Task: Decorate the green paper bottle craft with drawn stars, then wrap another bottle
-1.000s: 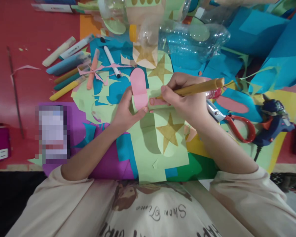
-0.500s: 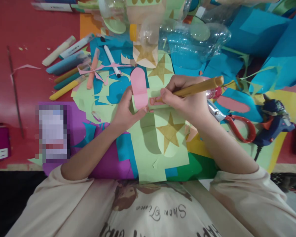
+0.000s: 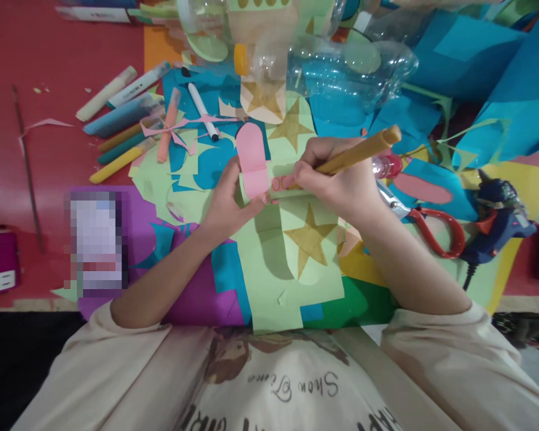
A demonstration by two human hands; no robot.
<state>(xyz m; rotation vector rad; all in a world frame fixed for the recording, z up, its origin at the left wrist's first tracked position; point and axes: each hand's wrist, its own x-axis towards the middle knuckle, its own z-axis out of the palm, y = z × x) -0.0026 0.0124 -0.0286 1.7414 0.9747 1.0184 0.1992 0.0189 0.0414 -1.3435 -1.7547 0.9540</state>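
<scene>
One right hand pinches a cylindrical ochre marker; the left hand grips round-ended pink paper, apparently creased crosswise.

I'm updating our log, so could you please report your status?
Right hand holding marker beside drawn loops. Left hand holding pink paper. Scissors close beside right hand.

A clear plastic bottle with a yellow cap lies sideways over blue paper. Red-handled scissors rest just beside a dark-blue glue gun. Several felt-tip markers spread across the red counter, near purple paper bearing a pixelated phone.
</scene>
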